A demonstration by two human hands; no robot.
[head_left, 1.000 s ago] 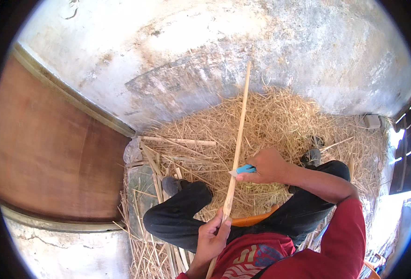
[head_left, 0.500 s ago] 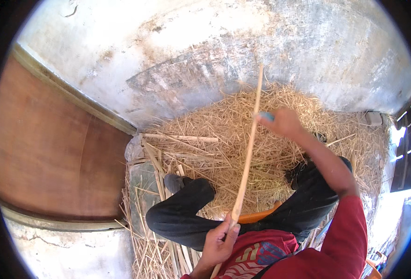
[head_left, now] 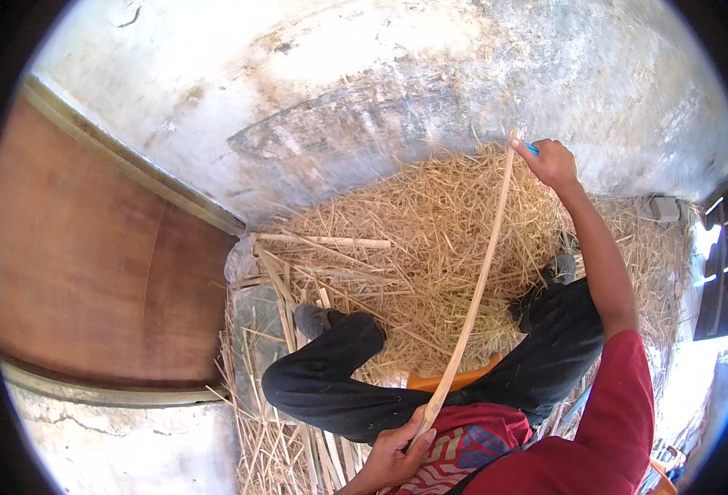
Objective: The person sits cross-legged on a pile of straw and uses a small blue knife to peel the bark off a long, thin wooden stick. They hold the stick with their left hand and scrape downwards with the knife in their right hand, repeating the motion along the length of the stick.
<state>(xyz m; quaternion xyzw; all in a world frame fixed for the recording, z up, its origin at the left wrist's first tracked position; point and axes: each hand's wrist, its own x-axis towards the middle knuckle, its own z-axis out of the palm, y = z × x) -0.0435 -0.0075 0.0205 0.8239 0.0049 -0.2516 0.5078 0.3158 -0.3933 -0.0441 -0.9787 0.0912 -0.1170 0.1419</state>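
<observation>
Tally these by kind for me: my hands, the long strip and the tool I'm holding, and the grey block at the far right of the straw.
Hands: 2, left hand and right hand
Long pale strip: 1
Blue tool: 1
Grey block: 1
Total: 5

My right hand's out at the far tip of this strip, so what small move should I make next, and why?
Probably bring your right hand and its blue tool, lifted clear, in toward your left hand: the tool is at the far end of the pale strip, with hardly any length left beyond it, while the left hand grips the nearer part.
</observation>
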